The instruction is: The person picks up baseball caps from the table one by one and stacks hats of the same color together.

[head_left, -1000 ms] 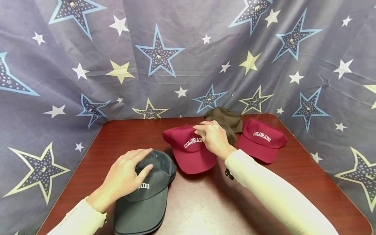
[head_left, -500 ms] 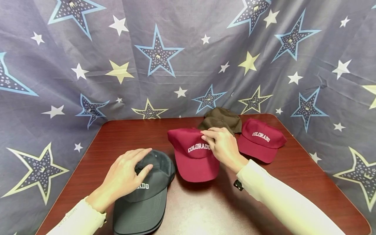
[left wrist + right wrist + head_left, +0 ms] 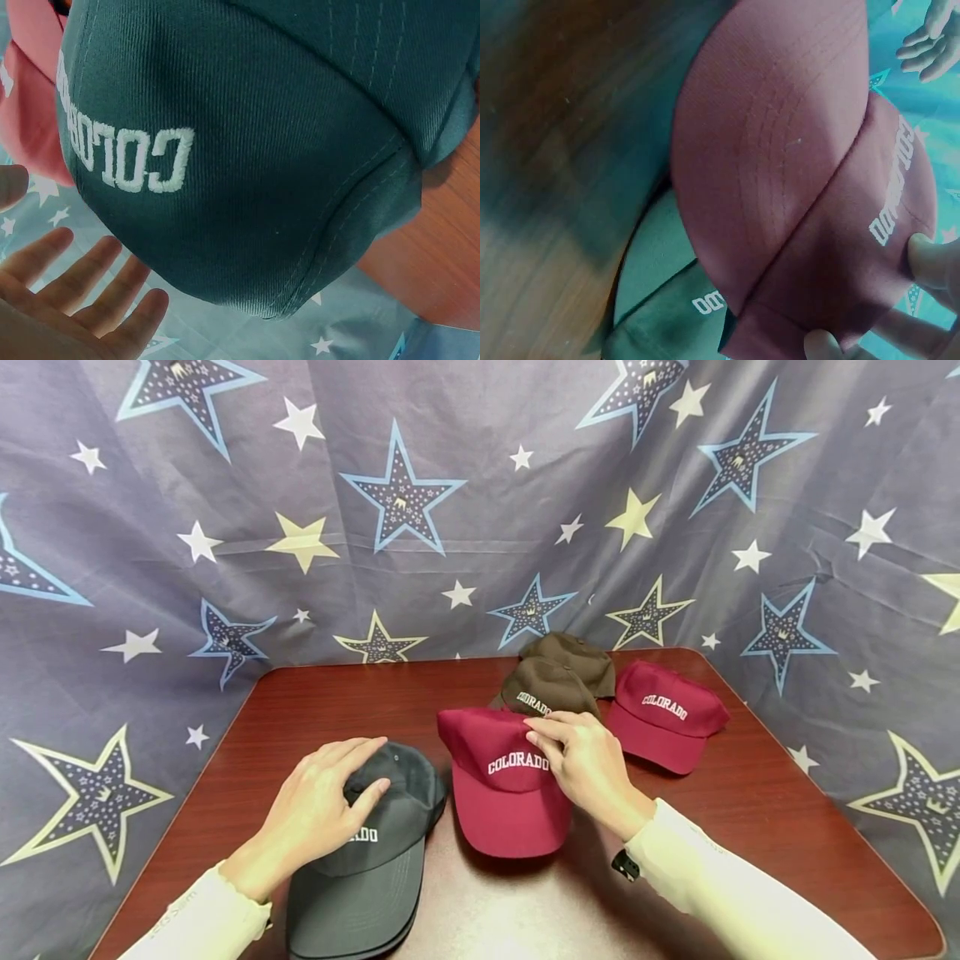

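Note:
My right hand (image 3: 588, 768) pinches the crown of a maroon baseball cap (image 3: 513, 818) lettered COLORADO, its brim toward me. In the right wrist view, my fingertips (image 3: 928, 259) press into the top of this cap. My left hand (image 3: 315, 810) lies over the crown of a dark grey-green cap (image 3: 367, 893), fingers extended and thumb apart, covering part of the lettering. A second brim edge shows just under that cap's brim. In the left wrist view, my relaxed fingers (image 3: 82, 266) are right at the crown's edge.
Behind the held cap, two brown caps (image 3: 551, 681) overlap near the far edge of the reddish wooden table (image 3: 337, 702). Another maroon cap (image 3: 667, 718) sits to their right. A grey star-patterned cloth (image 3: 450, 527) hangs around the table.
My right hand has drawn the maroon cap toward me and slightly right, uncovering the front brown cap and its lettering. My left hand stays on the dark cap.

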A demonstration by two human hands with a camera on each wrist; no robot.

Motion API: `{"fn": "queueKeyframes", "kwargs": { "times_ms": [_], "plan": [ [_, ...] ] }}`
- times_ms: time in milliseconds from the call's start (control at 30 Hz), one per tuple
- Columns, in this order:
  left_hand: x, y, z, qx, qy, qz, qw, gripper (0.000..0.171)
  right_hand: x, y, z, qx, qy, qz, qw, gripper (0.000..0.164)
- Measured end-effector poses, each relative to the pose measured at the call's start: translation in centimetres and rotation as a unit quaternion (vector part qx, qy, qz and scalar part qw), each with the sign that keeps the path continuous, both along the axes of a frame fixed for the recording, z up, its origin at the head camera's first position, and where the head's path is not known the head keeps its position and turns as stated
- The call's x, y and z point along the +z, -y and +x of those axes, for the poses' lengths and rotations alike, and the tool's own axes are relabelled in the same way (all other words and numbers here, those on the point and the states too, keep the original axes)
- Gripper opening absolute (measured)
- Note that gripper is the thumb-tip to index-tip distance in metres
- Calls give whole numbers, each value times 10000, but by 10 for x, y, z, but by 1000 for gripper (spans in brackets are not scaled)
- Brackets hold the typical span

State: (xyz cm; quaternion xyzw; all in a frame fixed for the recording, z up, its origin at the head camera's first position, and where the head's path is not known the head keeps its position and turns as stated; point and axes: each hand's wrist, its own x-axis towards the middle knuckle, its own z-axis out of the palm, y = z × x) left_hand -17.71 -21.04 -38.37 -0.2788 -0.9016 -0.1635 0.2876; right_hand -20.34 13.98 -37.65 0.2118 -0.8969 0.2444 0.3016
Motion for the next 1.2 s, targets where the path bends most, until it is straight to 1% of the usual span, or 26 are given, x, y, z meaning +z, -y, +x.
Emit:
{"fn": "queueKeyframes", "kwargs": {
  "times_ms": [233, 367, 700, 900, 1200],
  "plan": [
    [0, -1, 1, 35, 46, 8, 10000, 54, -7, -2, 13, 99, -158, 115, 9998, 22],
    [0, 0, 1, 46, 25, 17, 10000, 54, -12, -3, 19, 72, -207, 181, 9996, 22],
    [1, -1, 2, 45, 19, 11, 10000, 53, -21, -1, 33, -15, -74, 385, 9992, 22],
    [1, -1, 2, 37, -5, 16, 10000, 53, -26, -2, 38, -65, 2, 524, 9986, 21],
    [2, -1, 2, 23, -1, 7, 10000, 53, -40, -4, 43, -197, 141, 654, 9976, 19]
  ]
}}
